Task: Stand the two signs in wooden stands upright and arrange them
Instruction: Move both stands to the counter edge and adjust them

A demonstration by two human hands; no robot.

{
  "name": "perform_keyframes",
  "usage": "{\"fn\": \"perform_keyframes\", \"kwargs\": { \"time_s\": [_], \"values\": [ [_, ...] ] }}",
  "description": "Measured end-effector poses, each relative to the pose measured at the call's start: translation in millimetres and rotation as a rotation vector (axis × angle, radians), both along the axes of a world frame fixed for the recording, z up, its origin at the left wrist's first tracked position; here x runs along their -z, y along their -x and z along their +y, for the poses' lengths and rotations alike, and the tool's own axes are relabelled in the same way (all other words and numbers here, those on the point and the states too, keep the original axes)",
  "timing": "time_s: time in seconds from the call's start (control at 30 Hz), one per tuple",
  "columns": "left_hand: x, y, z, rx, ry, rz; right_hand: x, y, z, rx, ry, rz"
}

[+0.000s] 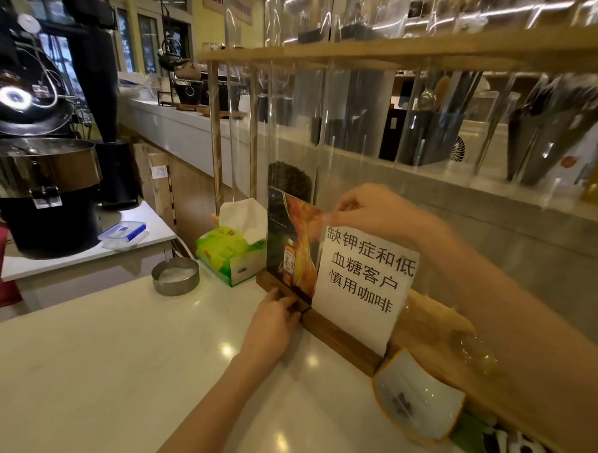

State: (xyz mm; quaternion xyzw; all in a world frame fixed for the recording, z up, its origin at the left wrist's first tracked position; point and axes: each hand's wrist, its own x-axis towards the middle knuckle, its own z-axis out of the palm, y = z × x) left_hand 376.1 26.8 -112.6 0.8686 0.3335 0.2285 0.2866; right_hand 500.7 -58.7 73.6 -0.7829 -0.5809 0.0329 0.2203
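Observation:
Two signs stand upright side by side on the white counter (120, 372), each in a dark wooden stand. The left sign (290, 246) is a dark poster with a bottle and orange swirl. The right sign (360, 280) is white paper with black Chinese characters, in the longer wooden stand (340, 337). My left hand (276, 317) grips the left sign's wooden base at its near end, where the two stands meet. My right hand (370, 209) pinches the top edge where the poster and the white sign meet.
A green tissue box (228, 250) and a round metal ashtray (175, 275) sit left of the signs. A curved orange-rimmed dish (416, 402) and a panda toy (517, 451) lie to the right. A wooden rack with clear tubes (295, 123) rises behind. A coffee roaster (42, 181) stands far left.

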Motion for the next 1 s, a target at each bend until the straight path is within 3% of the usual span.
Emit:
{"fn": "perform_keyframes", "kwargs": {
  "time_s": [0.2,1.0],
  "values": [
    [7.9,0.3,-19.7,0.034,-0.156,0.044,13.4,-2.0,-24.5,0.015,-0.099,0.050],
    [13.9,-9.5,-18.5,0.087,-0.231,0.052,15.9,2.4,-20.8,0.105,-0.173,0.031]
  ]
}}
